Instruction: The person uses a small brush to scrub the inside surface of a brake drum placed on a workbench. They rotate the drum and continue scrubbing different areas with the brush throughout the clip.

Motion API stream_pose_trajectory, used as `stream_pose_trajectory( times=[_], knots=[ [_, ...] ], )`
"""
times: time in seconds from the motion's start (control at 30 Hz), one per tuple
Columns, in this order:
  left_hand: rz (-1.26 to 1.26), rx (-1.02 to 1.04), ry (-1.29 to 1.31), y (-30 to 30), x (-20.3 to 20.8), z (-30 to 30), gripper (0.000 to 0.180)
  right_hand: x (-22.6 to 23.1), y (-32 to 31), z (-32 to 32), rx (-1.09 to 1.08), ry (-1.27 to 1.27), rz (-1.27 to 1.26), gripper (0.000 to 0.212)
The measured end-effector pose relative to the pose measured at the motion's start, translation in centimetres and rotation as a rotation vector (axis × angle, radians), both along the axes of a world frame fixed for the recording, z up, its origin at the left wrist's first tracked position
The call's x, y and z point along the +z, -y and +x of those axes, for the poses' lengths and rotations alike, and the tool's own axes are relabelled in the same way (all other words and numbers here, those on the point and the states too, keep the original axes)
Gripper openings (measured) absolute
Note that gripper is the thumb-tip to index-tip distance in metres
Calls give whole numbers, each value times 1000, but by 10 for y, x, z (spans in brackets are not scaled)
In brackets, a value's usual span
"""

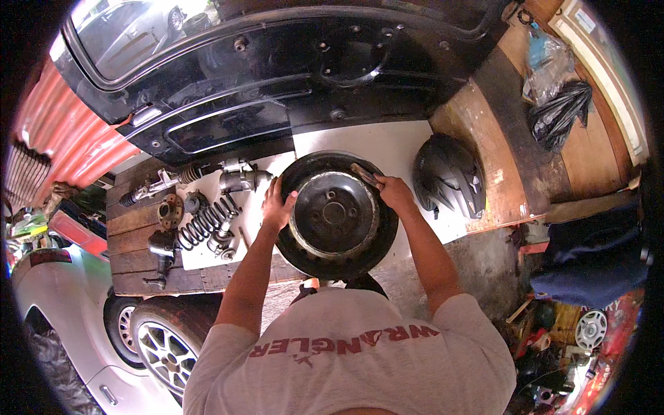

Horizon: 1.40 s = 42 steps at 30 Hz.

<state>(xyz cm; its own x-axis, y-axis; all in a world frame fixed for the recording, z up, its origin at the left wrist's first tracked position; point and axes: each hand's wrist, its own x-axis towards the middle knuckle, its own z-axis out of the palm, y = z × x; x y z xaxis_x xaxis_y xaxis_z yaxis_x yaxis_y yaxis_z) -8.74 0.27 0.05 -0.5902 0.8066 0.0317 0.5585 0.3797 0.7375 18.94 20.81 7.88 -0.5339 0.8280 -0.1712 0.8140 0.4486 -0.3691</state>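
A black steel wheel rim [334,238] with a worn, bare-metal ring stands in front of me at the table's edge, its dished face toward me. My left hand [278,207] grips its left side, thumb on the face and fingers at the outer edge. At the upper right of the rim, my right hand [394,193] is closed on a short brownish tool [364,174], whose tip lies over the dish. Its exact kind is hard to make out.
Left on the table are a coil spring [207,223], a round hub [169,211] and other car parts. A black helmet [449,176] sits right. A dark car panel [277,76] rises behind. Tyred wheels [166,349] stand lower left.
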Motion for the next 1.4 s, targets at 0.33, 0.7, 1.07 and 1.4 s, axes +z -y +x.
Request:
stream_pose_trajectory(
  times=[0.33,0.7,1.07,1.4],
  knots=[
    [38,27,104,10,5,-1,80,-15,22,60,-48,-93,-57,35],
    [-138,-11,-171,8,0,7,80,-1,-31,-14,256,-20,39,34],
    [-122,-21,-110,8,10,10,82,-12,-39,-15,322,4,129,35],
    [3,28,-27,19,-2,5,76,-19,-16,35,188,-61,66,34]
  ],
)
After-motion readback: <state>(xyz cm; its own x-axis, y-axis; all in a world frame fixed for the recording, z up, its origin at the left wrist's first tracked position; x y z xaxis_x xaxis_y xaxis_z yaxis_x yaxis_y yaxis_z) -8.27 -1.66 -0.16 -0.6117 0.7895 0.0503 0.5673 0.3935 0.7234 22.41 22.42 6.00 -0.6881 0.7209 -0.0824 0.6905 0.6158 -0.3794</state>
